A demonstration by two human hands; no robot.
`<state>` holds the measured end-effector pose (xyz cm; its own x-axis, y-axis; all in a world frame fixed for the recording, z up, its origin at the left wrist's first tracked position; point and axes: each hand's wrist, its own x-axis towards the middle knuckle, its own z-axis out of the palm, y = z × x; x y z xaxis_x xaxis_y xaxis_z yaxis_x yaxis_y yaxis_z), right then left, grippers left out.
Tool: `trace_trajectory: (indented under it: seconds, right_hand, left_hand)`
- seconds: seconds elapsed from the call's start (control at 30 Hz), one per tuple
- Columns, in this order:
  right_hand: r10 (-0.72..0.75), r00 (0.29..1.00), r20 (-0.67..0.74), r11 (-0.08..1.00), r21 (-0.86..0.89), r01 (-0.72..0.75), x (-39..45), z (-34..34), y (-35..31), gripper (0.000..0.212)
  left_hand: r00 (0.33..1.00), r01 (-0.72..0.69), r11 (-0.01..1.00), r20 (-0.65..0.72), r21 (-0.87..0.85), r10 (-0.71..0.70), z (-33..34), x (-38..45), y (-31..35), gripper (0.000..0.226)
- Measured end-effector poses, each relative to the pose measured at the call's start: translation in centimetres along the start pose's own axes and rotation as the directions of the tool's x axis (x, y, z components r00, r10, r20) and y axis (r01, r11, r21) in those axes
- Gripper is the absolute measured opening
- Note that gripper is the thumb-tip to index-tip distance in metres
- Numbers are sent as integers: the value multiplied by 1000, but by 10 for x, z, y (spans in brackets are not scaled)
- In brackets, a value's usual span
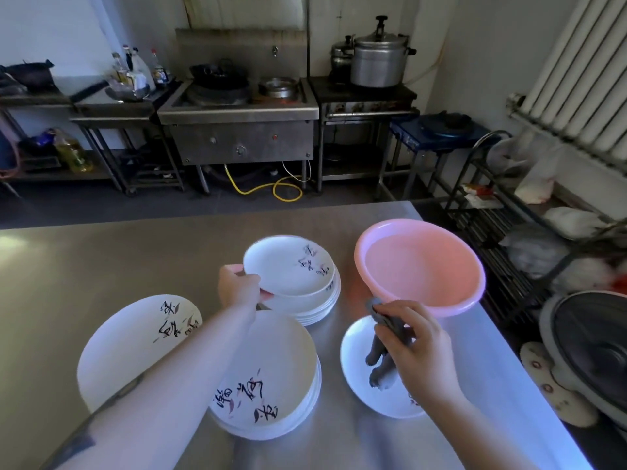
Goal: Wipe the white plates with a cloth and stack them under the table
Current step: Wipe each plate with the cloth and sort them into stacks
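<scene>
Your left hand (237,286) pinched only the top plate's (288,264) rim, your right hand (412,344) gripped the cloth (386,337); that tilted plate could have slipped onto the stack (319,308).

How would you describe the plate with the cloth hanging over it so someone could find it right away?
Start at the steel table and find the pink basin near its right edge. Just in front of the basin lies a single white plate, under the right hand, which holds a grey cloth. Unlike the stacked plates to its left, it lies alone and is smaller.
</scene>
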<state>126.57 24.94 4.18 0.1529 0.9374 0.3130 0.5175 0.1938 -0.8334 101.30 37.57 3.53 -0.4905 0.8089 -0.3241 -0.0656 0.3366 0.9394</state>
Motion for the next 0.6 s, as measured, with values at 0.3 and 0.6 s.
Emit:
trace_trajectory:
  seconds: [0.3, 0.6]
  right_hand:
    - [62, 995, -72, 997, -49, -66, -58, -75, 29, 49]
    - [162, 987, 5, 987, -2, -162, -120, -96, 57, 53]
  left_hand:
    - [986, -43, 987, 155, -154, 67, -39, -154, -11, 34]
    - [969, 160, 984, 205, -83, -141, -58, -265, -130, 34]
